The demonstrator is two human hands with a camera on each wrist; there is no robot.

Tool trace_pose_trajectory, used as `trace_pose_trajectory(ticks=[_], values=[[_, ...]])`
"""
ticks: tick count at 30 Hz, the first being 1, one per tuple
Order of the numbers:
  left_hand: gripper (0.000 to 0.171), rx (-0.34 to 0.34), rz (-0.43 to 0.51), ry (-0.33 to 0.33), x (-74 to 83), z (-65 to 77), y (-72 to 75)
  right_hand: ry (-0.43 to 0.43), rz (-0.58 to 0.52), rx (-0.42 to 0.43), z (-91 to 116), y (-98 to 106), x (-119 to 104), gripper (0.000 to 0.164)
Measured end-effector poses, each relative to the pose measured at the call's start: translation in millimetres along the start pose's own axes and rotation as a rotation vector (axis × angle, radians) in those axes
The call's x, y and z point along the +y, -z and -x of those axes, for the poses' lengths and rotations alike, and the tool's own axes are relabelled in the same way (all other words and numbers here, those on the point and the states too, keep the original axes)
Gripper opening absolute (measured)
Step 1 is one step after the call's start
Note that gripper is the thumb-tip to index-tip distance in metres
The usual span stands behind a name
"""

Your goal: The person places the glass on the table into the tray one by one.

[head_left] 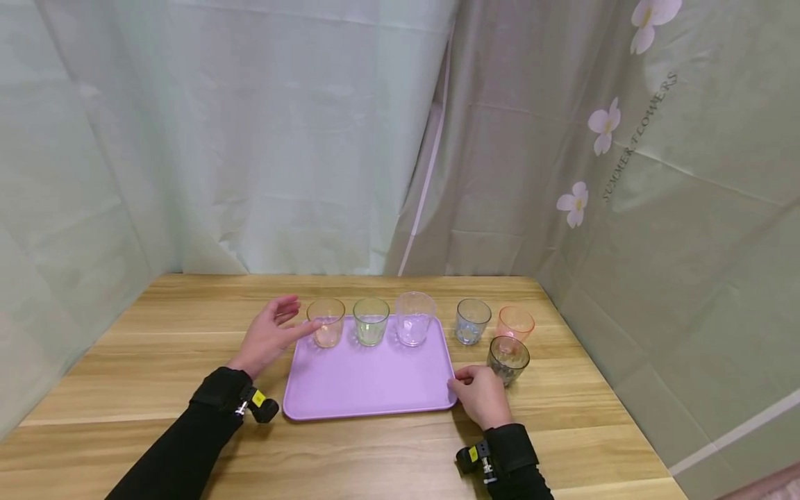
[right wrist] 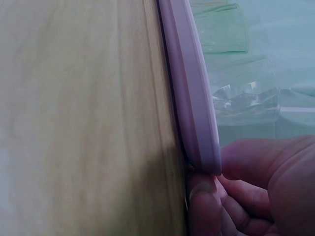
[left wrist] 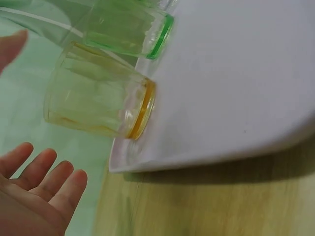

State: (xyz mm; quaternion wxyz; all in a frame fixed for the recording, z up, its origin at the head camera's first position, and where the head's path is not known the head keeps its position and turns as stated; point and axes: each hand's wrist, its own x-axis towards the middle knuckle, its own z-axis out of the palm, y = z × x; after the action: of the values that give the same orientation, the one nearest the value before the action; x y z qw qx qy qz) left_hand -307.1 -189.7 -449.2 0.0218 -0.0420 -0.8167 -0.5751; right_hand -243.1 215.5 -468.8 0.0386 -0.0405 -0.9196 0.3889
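Observation:
A lilac tray (head_left: 369, 385) lies on the wooden table. Along its far edge stand an amber glass (head_left: 327, 333), a green glass (head_left: 371, 325) and a larger clear glass (head_left: 414, 323), all upright. My left hand (head_left: 267, 339) is beside the amber glass, thumb and fingers spread apart; in the left wrist view a gap separates the fingers (left wrist: 54, 184) from that glass. At the tray's near right corner my right hand (head_left: 482, 397) pinches the rim. The right wrist view shows the thumb on the rim (right wrist: 209, 142) and fingertips low against its underside.
Right of the tray a bluish glass (head_left: 472, 323) and an orange glass (head_left: 516, 321) stand on the table (head_left: 581, 423). A dark grey glass (head_left: 509, 357) is nearer, just beyond my right hand. Curtains (head_left: 300, 139) hang behind the table and along its sides.

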Motion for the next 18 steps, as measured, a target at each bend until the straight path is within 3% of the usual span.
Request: trace_pose_trajectory(ticks=[4, 7, 11, 18], values=[[0.090, 0.033, 0.020, 0.030, 2.4, 5.7, 4.5, -0.011, -0.004, -0.010, 0.7, -0.5, -0.1, 0.019], [0.085, 0.064, 0.085, 0.046, 5.3, 10.3, 8.3, -0.013, -0.006, -0.013, 0.3, -0.5, 0.0, 0.018], [0.086, 0.076, 0.143, 0.075, 5.9, 16.0, 14.6, -0.011, -0.007, -0.011, -1.0, -0.1, -0.2, 0.018], [0.091, 0.045, 0.085, 0.164, 7.7, 29.5, 19.5, -0.018, -0.004, -0.012, -1.6, 1.4, -1.3, 0.019]])
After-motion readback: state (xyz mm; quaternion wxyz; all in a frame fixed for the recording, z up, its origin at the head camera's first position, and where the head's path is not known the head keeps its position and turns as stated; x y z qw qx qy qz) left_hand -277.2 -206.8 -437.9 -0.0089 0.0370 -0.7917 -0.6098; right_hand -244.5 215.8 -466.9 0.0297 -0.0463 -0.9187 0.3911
